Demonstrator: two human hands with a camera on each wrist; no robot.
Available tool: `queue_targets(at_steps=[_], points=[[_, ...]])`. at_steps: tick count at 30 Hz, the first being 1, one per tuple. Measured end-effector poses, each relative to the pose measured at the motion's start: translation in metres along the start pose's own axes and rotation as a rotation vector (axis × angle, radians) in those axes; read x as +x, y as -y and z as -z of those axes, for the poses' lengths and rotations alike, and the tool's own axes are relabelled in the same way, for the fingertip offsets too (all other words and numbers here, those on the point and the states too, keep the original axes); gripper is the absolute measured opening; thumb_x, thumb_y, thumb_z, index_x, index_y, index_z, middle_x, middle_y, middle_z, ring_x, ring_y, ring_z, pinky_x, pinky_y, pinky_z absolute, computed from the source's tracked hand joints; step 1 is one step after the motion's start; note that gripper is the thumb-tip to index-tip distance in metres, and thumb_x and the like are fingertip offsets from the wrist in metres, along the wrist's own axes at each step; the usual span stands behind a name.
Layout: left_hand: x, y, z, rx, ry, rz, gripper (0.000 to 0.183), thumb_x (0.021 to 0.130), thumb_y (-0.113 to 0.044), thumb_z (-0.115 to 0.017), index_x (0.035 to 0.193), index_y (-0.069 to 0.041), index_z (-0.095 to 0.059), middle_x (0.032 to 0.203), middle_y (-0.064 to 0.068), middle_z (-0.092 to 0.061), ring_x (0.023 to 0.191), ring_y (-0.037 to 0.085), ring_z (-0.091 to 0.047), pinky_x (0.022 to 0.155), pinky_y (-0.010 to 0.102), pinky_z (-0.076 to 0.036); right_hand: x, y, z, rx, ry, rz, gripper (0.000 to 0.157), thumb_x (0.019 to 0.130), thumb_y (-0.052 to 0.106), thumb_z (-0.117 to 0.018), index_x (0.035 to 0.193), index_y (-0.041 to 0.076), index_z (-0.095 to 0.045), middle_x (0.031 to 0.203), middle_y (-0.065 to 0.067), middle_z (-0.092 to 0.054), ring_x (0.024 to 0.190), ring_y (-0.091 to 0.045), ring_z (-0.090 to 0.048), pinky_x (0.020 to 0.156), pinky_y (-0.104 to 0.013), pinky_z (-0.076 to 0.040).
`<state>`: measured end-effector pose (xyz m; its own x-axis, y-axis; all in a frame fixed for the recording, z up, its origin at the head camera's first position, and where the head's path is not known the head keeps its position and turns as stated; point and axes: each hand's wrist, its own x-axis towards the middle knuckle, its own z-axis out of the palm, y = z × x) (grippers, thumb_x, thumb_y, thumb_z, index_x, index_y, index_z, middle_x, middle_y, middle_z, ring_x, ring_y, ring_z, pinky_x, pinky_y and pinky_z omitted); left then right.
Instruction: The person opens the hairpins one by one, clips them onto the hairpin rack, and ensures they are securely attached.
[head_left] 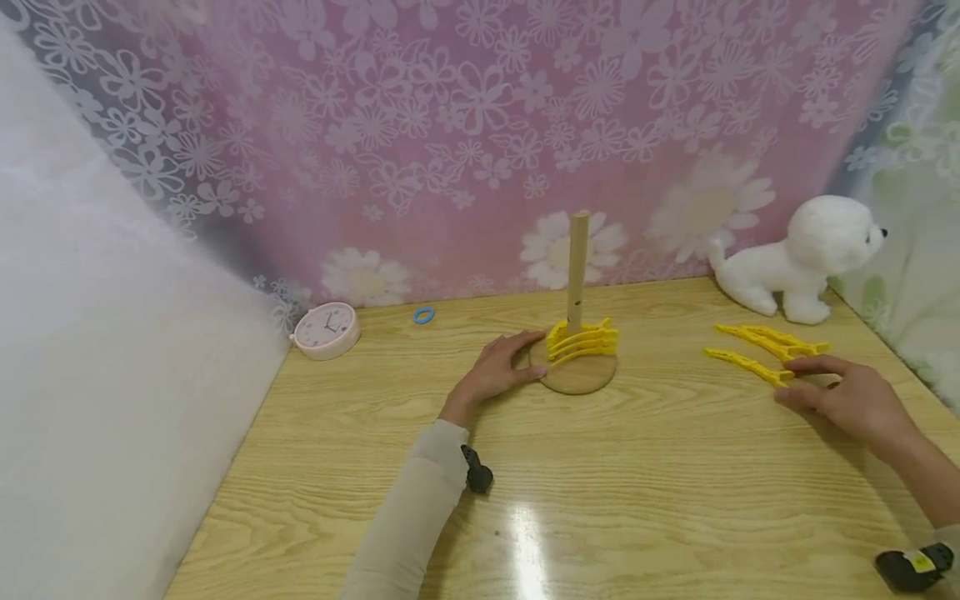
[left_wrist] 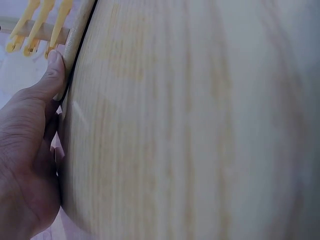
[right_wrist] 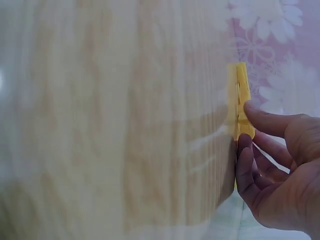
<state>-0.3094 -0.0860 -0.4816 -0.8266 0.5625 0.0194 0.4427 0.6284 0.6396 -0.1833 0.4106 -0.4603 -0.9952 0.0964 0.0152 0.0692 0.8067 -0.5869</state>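
Note:
A wooden stand with an upright pole (head_left: 577, 267) and a round base (head_left: 577, 383) is on the table. My left hand (head_left: 495, 367) holds the base's left edge, the thumb at its near side, as the left wrist view (left_wrist: 30, 140) also shows. Several long yellow clips (head_left: 585, 340) sit stacked around the foot of the pole. To the right, my right hand (head_left: 855, 400) pinches the end of a long yellow clip (head_left: 742, 364) between thumb and fingers; this clip (right_wrist: 243, 95) appears low against the tabletop in the right wrist view. More yellow clips (head_left: 772, 337) lie just behind it.
On the wood-grain table (head_left: 637, 500), a pink round clock (head_left: 327, 331) lies at the back left. A blue ring (head_left: 423, 316) is near the back edge. A white toy dog (head_left: 802, 262) stands at the back right, before the flowered cloth (head_left: 450, 167).

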Motion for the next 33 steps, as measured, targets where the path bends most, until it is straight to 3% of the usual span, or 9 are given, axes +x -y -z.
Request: queue_targets(at_steps=[5,9,10,13,15,17,23,33], points=[[0.0,0.0,0.0,-0.001,-0.005,-0.003,0.072,0.1,-0.048,-0.068,0.162,-0.03,-0.038,0.166,-0.004,-0.038,0.156,0.015,-0.027,0.13,0.04,-0.006,0.0,0.001,-0.003,0.004,-0.01,0.001,0.066,0.094,0.043,-0.078,0.132,-0.009,-0.063,0.14,-0.041,-0.05,0.085,-0.027,-0.067,0.058,-0.022,-0.047],[0.0,0.0,0.0,-0.004,-0.007,-0.013,0.072,0.1,-0.048,-0.068,0.162,-0.029,-0.038,0.166,-0.003,-0.038,0.156,0.015,-0.028,0.13,0.041,-0.006,-0.001,0.005,-0.007,0.072,-0.015,-0.018,0.063,0.1,0.039,-0.072,0.136,-0.01,-0.059,0.135,-0.036,-0.056,0.085,-0.012,-0.065,0.057,-0.021,-0.05],[0.0,0.0,0.0,-0.004,-0.007,-0.013,0.072,0.1,-0.048,-0.068,0.162,-0.029,-0.038,0.166,-0.003,-0.038,0.156,0.015,-0.028,0.13,0.041,-0.007,-0.001,0.007,-0.007,0.094,-0.014,-0.017,0.061,0.101,0.037,-0.071,0.137,-0.01,-0.058,0.13,-0.03,-0.06,0.083,-0.005,-0.063,0.058,-0.02,-0.051],[0.0,0.001,-0.001,-0.004,-0.008,-0.011,0.072,0.1,-0.048,-0.068,0.162,-0.03,-0.038,0.166,-0.004,-0.038,0.156,0.015,-0.027,0.13,0.042,-0.006,-0.001,0.015,-0.008,0.144,-0.027,-0.003,0.053,0.103,0.031,-0.068,0.137,-0.009,-0.058,0.108,0.005,-0.069,0.075,0.013,-0.056,0.059,-0.019,-0.052],[0.001,0.001,-0.001,-0.008,-0.009,-0.009,0.072,0.1,-0.048,-0.068,0.162,-0.029,-0.038,0.166,-0.004,-0.038,0.157,0.015,-0.026,0.13,0.042,-0.006,-0.001,0.022,-0.01,0.181,-0.041,0.012,0.047,0.104,0.024,-0.066,0.137,-0.009,-0.058,0.098,0.026,-0.062,0.072,0.011,-0.057,0.057,-0.021,-0.053],[0.001,0.002,-0.001,-0.01,-0.009,-0.009,0.072,0.1,-0.048,-0.068,0.162,-0.028,-0.039,0.167,-0.003,-0.038,0.157,0.016,-0.026,0.13,0.043,-0.006,0.0,0.029,-0.011,0.219,-0.055,0.031,0.043,0.105,0.019,-0.063,0.137,-0.01,-0.057,0.093,0.038,-0.052,0.07,0.005,-0.059,0.055,-0.022,-0.053],[0.001,0.002,-0.001,-0.006,-0.006,-0.008,0.072,0.1,-0.048,-0.068,0.162,-0.027,-0.039,0.167,-0.002,-0.038,0.157,0.017,-0.026,0.13,0.044,-0.007,0.006,0.051,-0.019,0.325,-0.082,0.077,0.037,0.106,0.01,-0.06,0.137,-0.01,-0.056,0.093,0.032,-0.057,0.065,-0.009,-0.062,0.051,-0.026,-0.054],[0.0,0.001,-0.001,-0.018,-0.011,-0.013,0.072,0.099,-0.048,-0.069,0.162,-0.027,-0.04,0.166,-0.003,-0.039,0.157,0.017,-0.027,0.13,0.044,-0.006,0.023,0.086,-0.027,0.303,-0.153,0.146,0.028,0.105,0.009,-0.062,0.131,-0.001,-0.064,0.093,0.025,-0.06,0.053,-0.015,-0.057,0.045,-0.028,-0.049]])
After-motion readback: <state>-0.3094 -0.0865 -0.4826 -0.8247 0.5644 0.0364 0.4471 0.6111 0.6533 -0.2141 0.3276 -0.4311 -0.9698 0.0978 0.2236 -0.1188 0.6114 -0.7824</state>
